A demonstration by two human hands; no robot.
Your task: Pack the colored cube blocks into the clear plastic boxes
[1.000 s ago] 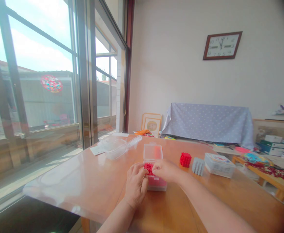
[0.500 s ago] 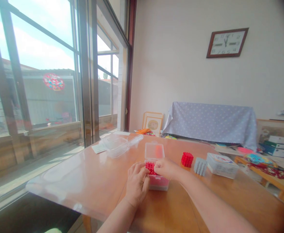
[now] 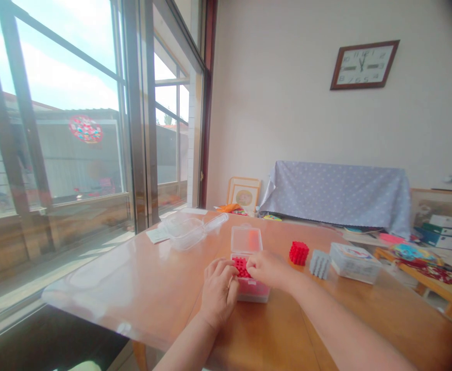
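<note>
While the left hand (image 3: pixel 218 293) and right hand (image 3: pixel 266 269) meet, pinched on opposite sides of the red studded block (image 3: pixel 241 266), it sits over the clear box (image 3: pixel 254 294) mid-table (image 3: pixel 152 288), toward the near edge. It looks like light, rigid plastic, and its knobbly faces should grip well between fingertips.

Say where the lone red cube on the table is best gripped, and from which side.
Probably from above, pinching the near and far faces of the red cube. It stands free on the table with its top clear, but the grey block sits close on its right, crowding that side.
</note>
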